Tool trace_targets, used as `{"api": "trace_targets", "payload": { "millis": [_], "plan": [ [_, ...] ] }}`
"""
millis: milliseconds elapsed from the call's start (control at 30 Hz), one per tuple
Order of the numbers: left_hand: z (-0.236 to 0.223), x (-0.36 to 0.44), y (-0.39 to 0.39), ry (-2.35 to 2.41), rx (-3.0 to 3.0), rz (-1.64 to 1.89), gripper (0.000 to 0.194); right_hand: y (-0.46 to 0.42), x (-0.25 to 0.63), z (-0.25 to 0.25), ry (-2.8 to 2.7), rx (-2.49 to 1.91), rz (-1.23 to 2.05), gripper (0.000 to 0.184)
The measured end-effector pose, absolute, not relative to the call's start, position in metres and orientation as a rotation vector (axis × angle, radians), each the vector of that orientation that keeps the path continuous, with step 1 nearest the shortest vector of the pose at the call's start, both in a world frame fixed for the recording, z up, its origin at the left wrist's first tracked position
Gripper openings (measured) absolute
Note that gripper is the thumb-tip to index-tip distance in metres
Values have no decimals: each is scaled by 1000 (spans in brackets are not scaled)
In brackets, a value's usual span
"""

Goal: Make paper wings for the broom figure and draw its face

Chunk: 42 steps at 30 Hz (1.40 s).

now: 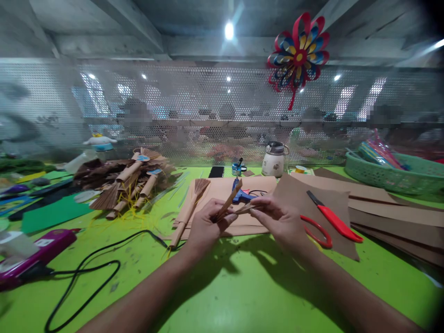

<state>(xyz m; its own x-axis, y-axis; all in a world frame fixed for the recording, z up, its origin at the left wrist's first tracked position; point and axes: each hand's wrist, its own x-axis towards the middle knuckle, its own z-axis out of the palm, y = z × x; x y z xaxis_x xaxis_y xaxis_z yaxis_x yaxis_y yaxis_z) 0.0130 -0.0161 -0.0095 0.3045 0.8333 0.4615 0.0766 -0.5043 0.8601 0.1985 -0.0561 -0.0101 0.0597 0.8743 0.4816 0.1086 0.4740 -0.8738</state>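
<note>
My left hand (210,223) is closed, its thumb and fingers pinching a folded piece of brown paper (229,201) held above the table. The thumb and fingers of my right hand (279,218) pinch the paper's other end, near its narrow right part. Behind the hands, a blue glue gun (240,196) lies on a stack of brown paper sheets (211,187). To the left of my left hand lies a rolled paper stick with a pleated fan top (189,209). Beside my right hand are a red scissors handle (321,235), partly hidden, and a red craft knife (339,223).
Several paper rolls (126,172) with yellow strands are heaped at left, near green card (55,213). A purple power strip (52,249) trails a black cable (116,264). More brown sheets (398,222), a green basket (391,175) and a white flask (273,162) occupy the right and back.
</note>
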Motion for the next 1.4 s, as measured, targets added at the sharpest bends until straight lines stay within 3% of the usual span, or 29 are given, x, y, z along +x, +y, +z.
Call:
{"api": "trace_targets", "payload": {
  "millis": [233,533,800,1133,1400],
  "plan": [
    [-12,15,-16,825,1834,1222,14,-55,199,-7,-1486,-903,719,10],
    [-2,17,-22,879,1676,1111,18,-56,209,-9,-1745,-934,596,29],
    [-7,18,-21,876,1651,1150,14,-49,219,-13,-1749,-906,543,24],
    [-8,19,-21,723,1530,918,36,-57,206,-6,-1793,-841,685,26],
    [-16,20,-17,779,1625,869,25,-56,206,-11,-1671,-779,984,41]
  ]
}}
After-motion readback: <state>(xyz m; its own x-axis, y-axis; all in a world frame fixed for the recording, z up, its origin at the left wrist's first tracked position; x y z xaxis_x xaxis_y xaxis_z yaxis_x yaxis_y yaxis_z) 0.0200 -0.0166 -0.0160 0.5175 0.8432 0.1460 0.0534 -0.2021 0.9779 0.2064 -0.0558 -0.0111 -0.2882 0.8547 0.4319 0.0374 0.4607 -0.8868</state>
